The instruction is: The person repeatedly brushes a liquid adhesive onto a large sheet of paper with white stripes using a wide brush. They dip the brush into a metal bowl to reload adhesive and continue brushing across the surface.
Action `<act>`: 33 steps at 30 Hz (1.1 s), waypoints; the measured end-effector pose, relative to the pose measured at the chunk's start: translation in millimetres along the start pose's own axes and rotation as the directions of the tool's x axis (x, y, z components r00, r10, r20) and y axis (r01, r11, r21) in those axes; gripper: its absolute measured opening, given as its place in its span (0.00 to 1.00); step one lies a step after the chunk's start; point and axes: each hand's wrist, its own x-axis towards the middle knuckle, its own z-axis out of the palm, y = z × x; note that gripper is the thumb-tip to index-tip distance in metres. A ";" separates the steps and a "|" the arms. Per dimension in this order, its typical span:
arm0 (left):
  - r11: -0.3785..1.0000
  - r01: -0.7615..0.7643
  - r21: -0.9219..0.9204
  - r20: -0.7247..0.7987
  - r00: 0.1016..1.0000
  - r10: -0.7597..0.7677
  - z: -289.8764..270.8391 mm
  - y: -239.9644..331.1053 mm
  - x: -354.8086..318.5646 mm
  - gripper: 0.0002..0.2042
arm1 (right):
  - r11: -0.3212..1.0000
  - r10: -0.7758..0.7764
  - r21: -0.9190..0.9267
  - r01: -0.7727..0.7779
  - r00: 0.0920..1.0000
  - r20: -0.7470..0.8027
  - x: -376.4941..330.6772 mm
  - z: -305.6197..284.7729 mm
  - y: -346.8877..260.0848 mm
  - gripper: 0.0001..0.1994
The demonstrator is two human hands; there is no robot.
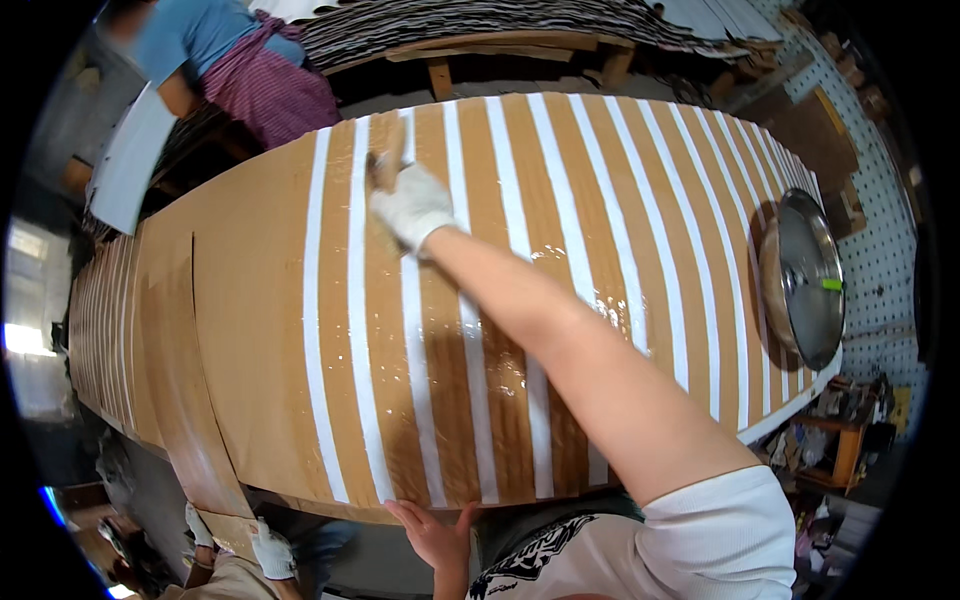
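My right hand [412,207], in a white glove, reaches far across the table and is closed around a brush with a wooden handle [396,150]. Motion smears the brush, and the glove hides part of it. Beneath it lie brown paper sheets [545,190], overlapped so that white strips [510,190] show between brown bands. Wet, shiny streaks cover the middle bands. My bare left hand [438,538] rests at the table's near edge, fingers apart, holding nothing.
A metal bowl [775,280] with greyish contents and a green piece stands at the right end. At lower left, a co-worker's gloved hands [270,550] are at a long brown sheet [175,370]. Another person in blue [200,40] is at upper left. Stacked sheets [480,25] lie behind.
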 end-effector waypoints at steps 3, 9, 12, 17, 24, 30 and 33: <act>0.997 0.006 0.071 -0.016 1.000 -0.005 0.1 -4.1 -0.9 0.58 | 0.980 0.145 0.160 -0.120 0.977 -0.157 -23.8 -91.8 53.6 0.21; 0.999 0.024 -0.029 -0.027 0.999 -0.025 -0.7 -2.7 0.4 0.55 | 0.981 0.195 0.131 -0.145 0.742 -0.641 -86.3 -263.6 264.1 0.16; 1.000 0.019 0.016 -0.055 0.998 -0.019 0.4 -6.9 -3.4 0.54 | 0.972 0.222 0.094 -0.214 0.718 -0.659 -135.3 -298.8 286.1 0.18; 0.996 0.015 0.089 -0.058 0.998 -0.010 7.1 -12.0 0.8 0.58 | 0.887 0.230 -0.127 -0.444 0.663 -0.713 -119.7 -297.7 236.6 0.18; 0.999 -0.008 0.044 -0.080 0.997 0.011 10.7 -9.9 -1.1 0.60 | 0.997 -0.026 -0.076 0.014 0.987 -0.156 -72.9 -84.5 48.0 0.19; 0.999 0.001 0.038 -0.078 0.997 0.002 11.6 -3.4 -5.5 0.59 | 0.997 -0.064 -0.045 0.067 0.997 0.047 -113.4 43.4 -39.1 0.25; 1.000 -0.003 0.019 -0.076 0.997 0.005 6.9 -1.3 -4.5 0.58 | 0.999 -0.020 -0.031 0.018 0.998 -0.063 -103.5 9.8 16.8 0.18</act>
